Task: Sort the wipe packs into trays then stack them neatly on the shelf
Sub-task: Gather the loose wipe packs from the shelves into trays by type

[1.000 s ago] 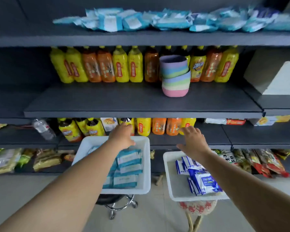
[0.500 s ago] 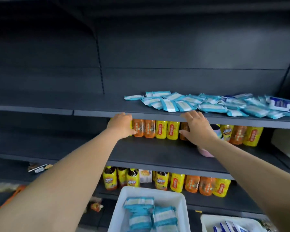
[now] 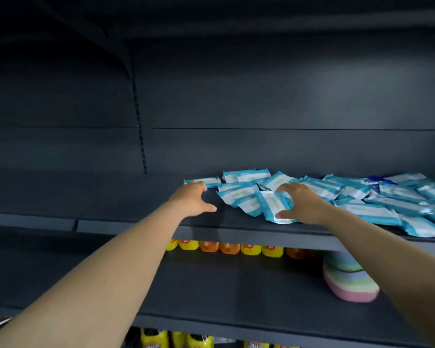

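Right hand (image 3: 303, 204) covers wipe pack (image 3: 274, 205); print blurred.

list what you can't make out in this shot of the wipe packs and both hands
- Head view: print on the wipe packs is too blurred to read.
- The pile runs off the right edge, so no count.
- Right hand covers part of the pack it grips.
- Drink bottles are mostly hidden by the shelf edge.

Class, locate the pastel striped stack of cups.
In the head view, the pastel striped stack of cups stands lower right on the middle shelf, beside the bottles, beneath the right forearm.
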`<state>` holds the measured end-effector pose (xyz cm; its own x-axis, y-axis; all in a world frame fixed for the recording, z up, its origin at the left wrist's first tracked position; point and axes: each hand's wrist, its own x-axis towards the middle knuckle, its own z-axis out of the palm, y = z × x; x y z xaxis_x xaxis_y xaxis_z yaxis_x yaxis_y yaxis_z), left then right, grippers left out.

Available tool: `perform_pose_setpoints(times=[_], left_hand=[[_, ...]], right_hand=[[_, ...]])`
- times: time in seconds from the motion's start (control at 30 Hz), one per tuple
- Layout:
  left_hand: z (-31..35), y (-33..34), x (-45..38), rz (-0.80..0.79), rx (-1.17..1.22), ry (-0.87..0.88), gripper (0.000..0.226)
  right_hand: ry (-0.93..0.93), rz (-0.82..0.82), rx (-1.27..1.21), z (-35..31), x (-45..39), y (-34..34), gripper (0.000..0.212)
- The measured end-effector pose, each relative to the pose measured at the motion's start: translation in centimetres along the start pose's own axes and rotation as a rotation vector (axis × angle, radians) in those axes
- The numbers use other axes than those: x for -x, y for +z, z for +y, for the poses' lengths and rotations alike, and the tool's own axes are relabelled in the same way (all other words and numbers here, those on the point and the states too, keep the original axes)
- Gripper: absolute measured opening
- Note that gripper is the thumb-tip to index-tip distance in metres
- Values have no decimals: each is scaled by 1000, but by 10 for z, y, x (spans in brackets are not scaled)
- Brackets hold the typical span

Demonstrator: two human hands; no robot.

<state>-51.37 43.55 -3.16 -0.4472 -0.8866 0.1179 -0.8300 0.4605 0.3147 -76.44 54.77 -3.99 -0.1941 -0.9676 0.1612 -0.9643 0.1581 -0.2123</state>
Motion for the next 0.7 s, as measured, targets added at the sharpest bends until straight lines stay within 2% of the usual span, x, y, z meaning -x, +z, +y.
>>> perform_pose_setpoints(times=[0.23,0.4,0.53,0.7], left_hand=[[-3,32,-91,-136,178,-25,81],[-7,49,-134,-209,370,-95,93],[-6,59,-158,-244,487,-131,100],[-2,69,-173,-322,813,-213,116]], right_hand=[[79,-299,-121,36,-59,5,82],[117,-393,-173,38,-84,4,88],[184,-397,-269,40,-102,7,93],[250,-444,-301,38,-112,8,102]])
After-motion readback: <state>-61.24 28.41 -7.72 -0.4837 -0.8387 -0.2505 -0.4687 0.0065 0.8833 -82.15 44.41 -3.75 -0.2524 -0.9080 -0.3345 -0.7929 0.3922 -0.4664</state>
